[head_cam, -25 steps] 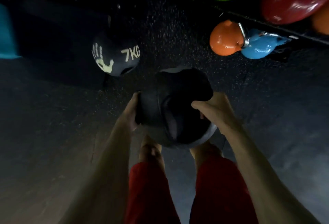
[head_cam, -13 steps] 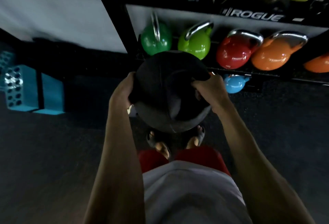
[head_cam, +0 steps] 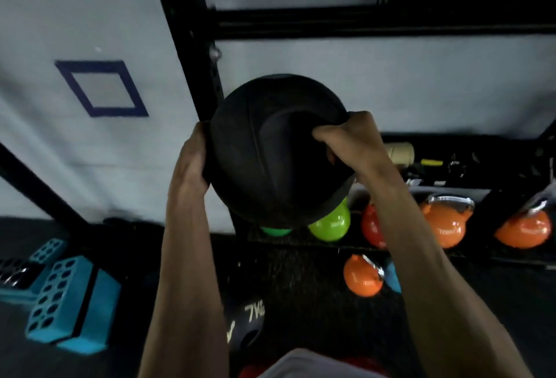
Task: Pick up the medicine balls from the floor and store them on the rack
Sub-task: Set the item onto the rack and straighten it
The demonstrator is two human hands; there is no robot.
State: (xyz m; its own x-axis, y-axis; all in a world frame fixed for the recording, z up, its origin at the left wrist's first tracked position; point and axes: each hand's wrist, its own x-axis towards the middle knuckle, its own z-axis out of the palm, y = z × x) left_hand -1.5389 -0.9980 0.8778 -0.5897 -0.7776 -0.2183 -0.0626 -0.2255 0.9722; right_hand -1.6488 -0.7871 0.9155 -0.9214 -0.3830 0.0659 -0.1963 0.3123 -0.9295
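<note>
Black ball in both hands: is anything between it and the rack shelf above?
Nothing visible blocks it. The black ball, held by the left hand and right hand, overlaps the rack's upright post; the crossbar runs above, open wall between.

Setting: a gym or training room. Evidence: black steel storage rack against a pale wall; row of coloured kettlebells on its low shelf, incl. lime green and orange; dark speckled rubber floor. Also a black medicine ball held up before the rack, and teal perforated blocks on the floor at left.
</note>
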